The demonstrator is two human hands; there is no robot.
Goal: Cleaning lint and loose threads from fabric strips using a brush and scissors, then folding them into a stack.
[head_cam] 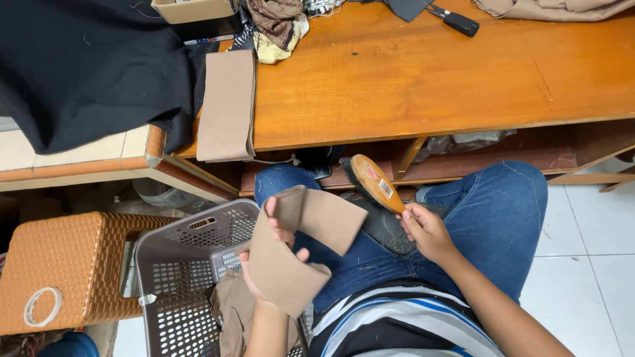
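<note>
Tan fabric strip [297,244] sits clamped in my left hand [264,264], folded over the fingers, just above the grey perforated basket [178,264]. To its right, I see my right hand [426,231] closed around the handle of a wooden brush [374,182], resting on my jeans-clad lap [476,225].

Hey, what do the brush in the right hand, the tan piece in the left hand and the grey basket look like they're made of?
The oval brush in the right hand looks like varnished wood: glossy orange-brown back, dark bristles underneath. The folded tan piece in the left hand seems a matte woven fabric, since it bends softly. The grey perforated basket looks like moulded plastic, with even rows of holes.
</note>
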